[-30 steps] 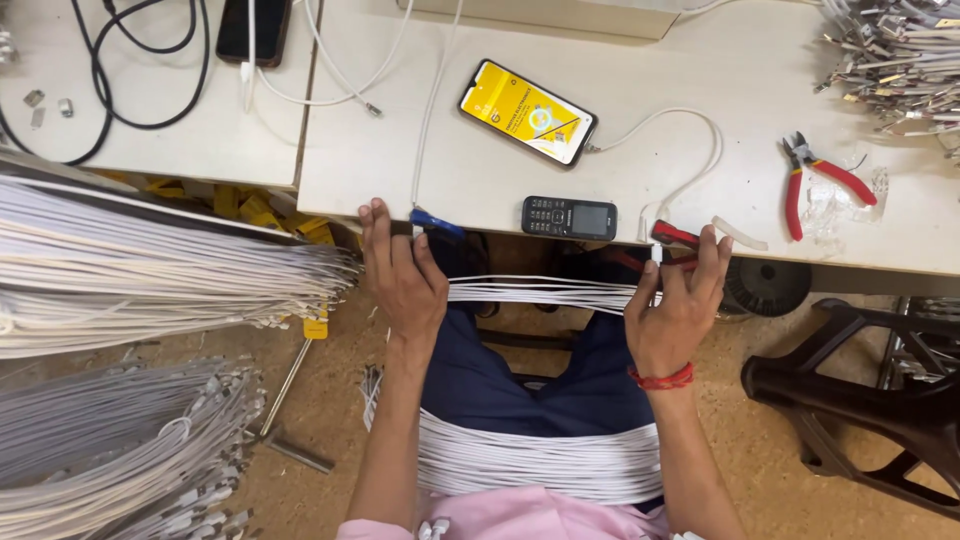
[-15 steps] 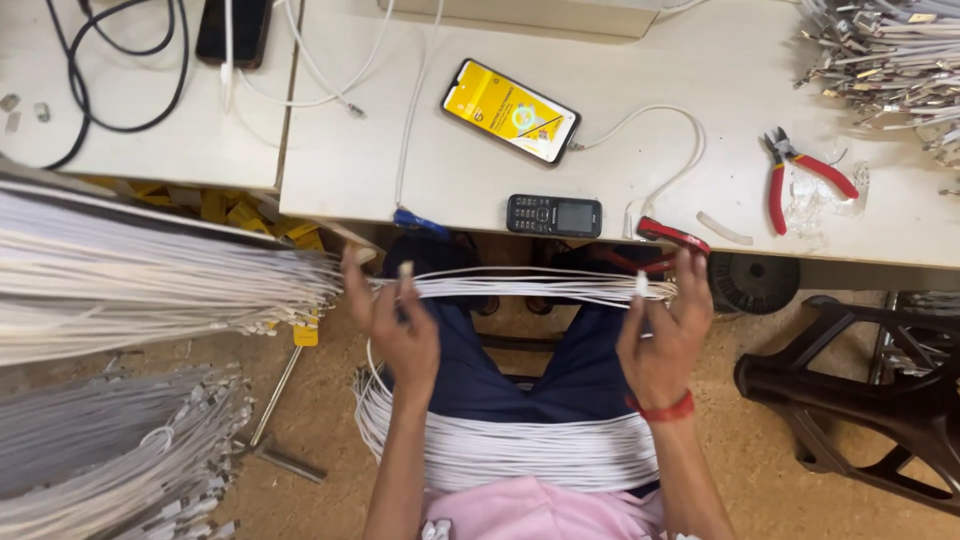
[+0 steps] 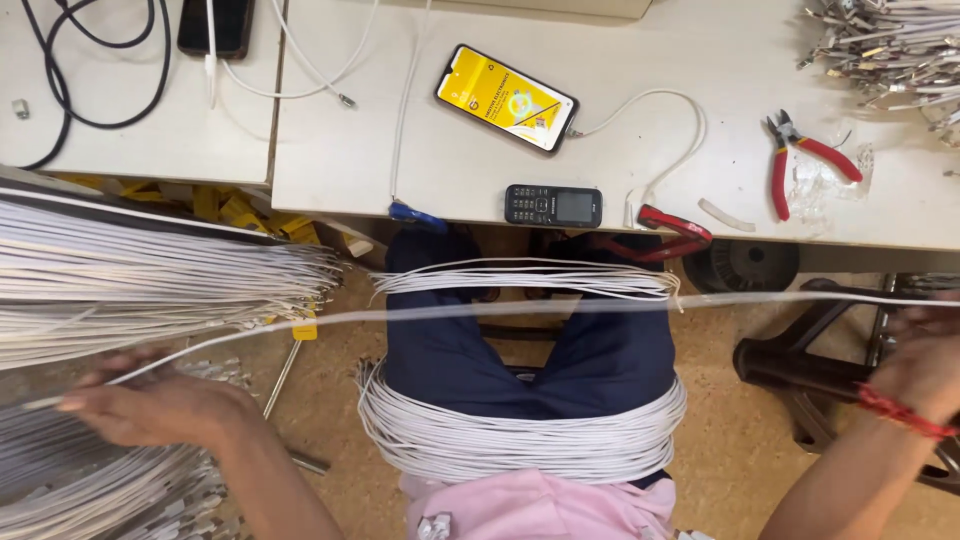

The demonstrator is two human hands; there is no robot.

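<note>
My left hand (image 3: 160, 408) is out to the left, low over a heap of white cables (image 3: 90, 490), pinching one end of a single white cable (image 3: 520, 308). That cable runs taut across my lap to my right hand (image 3: 925, 360), which grips its other end at the far right and wears a red thread on the wrist. Two bundles of white cables lie across my dark blue trousers: one near the knees (image 3: 525, 280), a thicker one near my waist (image 3: 520, 440).
A white table (image 3: 640, 150) carries a smartphone with a yellow screen (image 3: 506, 98), a small black keypad phone (image 3: 553, 205), red-handled pliers (image 3: 800, 155) and a metal-tipped cable pile (image 3: 890, 45). A large rack of white cables (image 3: 130, 280) hangs at left. A black stool (image 3: 810, 360) stands at right.
Both hands have swung wide apart from the knee bundle, drawing one cable out straight between them. The view has shifted slightly.
</note>
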